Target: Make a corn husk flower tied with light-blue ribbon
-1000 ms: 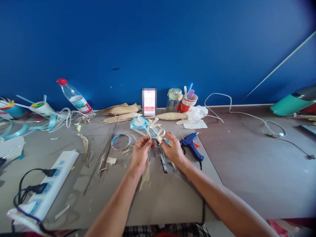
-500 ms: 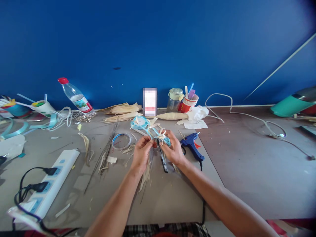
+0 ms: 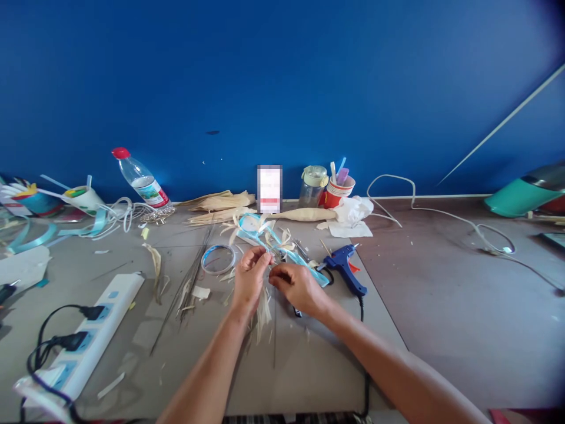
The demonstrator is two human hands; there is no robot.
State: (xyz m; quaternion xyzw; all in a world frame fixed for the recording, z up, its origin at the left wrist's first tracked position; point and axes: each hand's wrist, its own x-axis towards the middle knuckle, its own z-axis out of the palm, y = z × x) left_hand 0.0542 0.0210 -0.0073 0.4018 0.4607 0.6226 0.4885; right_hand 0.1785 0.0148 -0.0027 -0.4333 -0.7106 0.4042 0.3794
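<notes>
My left hand (image 3: 252, 275) is closed, thumb and forefinger pinched at a small thing I cannot make out. Just right of it, my right hand (image 3: 296, 285) has its fingers curled together near the left fingertips; what they hold, if anything, is too small to name. Beyond both hands lies a light-blue ribbon (image 3: 314, 272) among curled pale strips (image 3: 286, 238). Pale dry husk strips (image 3: 263, 312) lie below my hands. A black pen-like object (image 3: 297, 312) is mostly hidden under my right hand. The blue glue gun (image 3: 346, 268) rests to the right.
A tape roll (image 3: 218, 259) and thin dark stems (image 3: 188, 277) lie left of my hands. The white power strip (image 3: 95, 335) is farther left. A tilted bottle (image 3: 145, 181), a lidded jar (image 3: 312, 185) and red cups (image 3: 338, 191) stand along the blue wall.
My right hand has moved down and slightly left, away from the ribbon and pale strips. The ribbon now lies beyond my hands, stretched farther right. The view has shifted slightly.
</notes>
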